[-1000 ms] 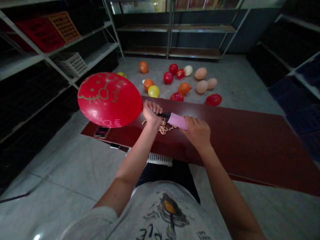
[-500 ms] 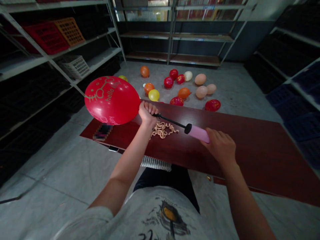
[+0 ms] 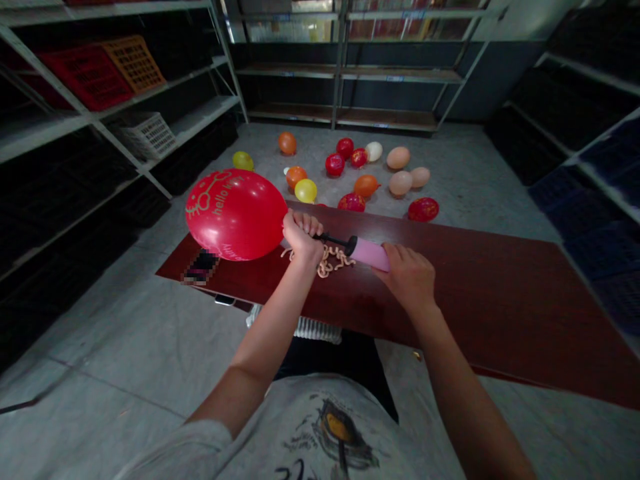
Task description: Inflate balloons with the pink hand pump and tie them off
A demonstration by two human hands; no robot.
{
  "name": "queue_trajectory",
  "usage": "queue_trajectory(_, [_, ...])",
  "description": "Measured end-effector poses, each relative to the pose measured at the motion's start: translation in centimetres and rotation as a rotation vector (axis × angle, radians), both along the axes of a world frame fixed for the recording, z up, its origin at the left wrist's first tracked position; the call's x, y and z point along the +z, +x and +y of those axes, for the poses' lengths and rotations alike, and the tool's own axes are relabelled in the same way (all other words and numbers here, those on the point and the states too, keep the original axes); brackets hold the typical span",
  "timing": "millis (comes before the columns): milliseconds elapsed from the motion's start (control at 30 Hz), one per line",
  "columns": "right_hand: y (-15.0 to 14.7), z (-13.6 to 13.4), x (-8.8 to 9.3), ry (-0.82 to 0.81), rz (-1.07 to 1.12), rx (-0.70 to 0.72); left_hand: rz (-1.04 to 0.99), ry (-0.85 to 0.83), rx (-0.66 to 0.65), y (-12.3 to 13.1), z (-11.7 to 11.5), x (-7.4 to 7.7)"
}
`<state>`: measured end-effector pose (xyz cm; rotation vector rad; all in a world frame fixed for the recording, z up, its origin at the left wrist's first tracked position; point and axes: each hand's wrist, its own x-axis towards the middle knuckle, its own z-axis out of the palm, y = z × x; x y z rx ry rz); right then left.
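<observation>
A big red balloon [image 3: 237, 215] with gold "hello kitty" print hangs over the table's left part. My left hand [image 3: 303, 235] is closed where the balloon's neck meets the black end of a balloon pump; the neck itself is hidden by the fingers. The pump has a pink barrel [image 3: 369, 253], and my right hand [image 3: 409, 277] is wrapped around its right end. A short piece of black rod shows between barrel and left hand. Under the pump, a tangle of beige uninflated balloons [image 3: 327, 261] lies on the dark red table [image 3: 480, 287].
Several blown-up balloons, such as an orange one [image 3: 367, 185] and a yellow one [image 3: 305, 191], lie on the floor beyond the table. A blurred dark item [image 3: 201, 267] is at the table's left end. Metal shelves [image 3: 387, 119] stand behind; crates [image 3: 134, 63] fill the left rack.
My right hand has moved left with the pink barrel, so less black rod shows. The left hand and the red balloon have shifted slightly right and down.
</observation>
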<state>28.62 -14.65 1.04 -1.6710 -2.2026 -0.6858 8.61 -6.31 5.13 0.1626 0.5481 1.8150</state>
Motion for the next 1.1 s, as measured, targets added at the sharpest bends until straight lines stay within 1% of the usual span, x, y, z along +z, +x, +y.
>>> queue_trajectory(133, [-2.8,0.8,0.3,-0.002,0.065,0.006,-0.004,0.011,0.006,1.1,-0.7,0.3])
queue_trajectory(200, [-3.4,1.1,0.2,-0.008,0.086,0.014,0.001,0.004,0.011,1.1,-0.8,0.4])
queue_trajectory(300, [-3.2,1.2,-0.2,-0.023,0.089,0.047,0.01,-0.022,-0.002,0.7,-0.7,0.3])
queue_trajectory(433, [-2.4,1.0,-1.0,-0.02,0.07,0.072,0.031,-0.047,-0.042,0.1,-0.5,-0.2])
queue_trajectory(600, [-0.6,0.2,-1.6,-0.067,0.019,0.06,0.017,-0.045,-0.034,-1.0,-0.1,-0.7])
queue_trajectory(733, [2.0,-0.5,-2.0,-0.095,-0.012,0.047,0.021,-0.03,-0.037,-2.3,0.3,-0.6])
queue_trajectory(900, [5.0,-1.2,-2.3,-0.063,-0.017,0.046,0.047,-0.038,-0.032,-3.7,0.3,0.0])
queue_trajectory(1000, [5.6,-1.5,-2.4,-0.058,0.013,0.05,0.055,-0.036,-0.027,-3.8,0.3,-0.1])
queue_trajectory(1100, [5.3,-1.6,-2.7,-0.046,0.047,0.041,0.038,-0.029,-0.009,-3.4,0.4,-0.4])
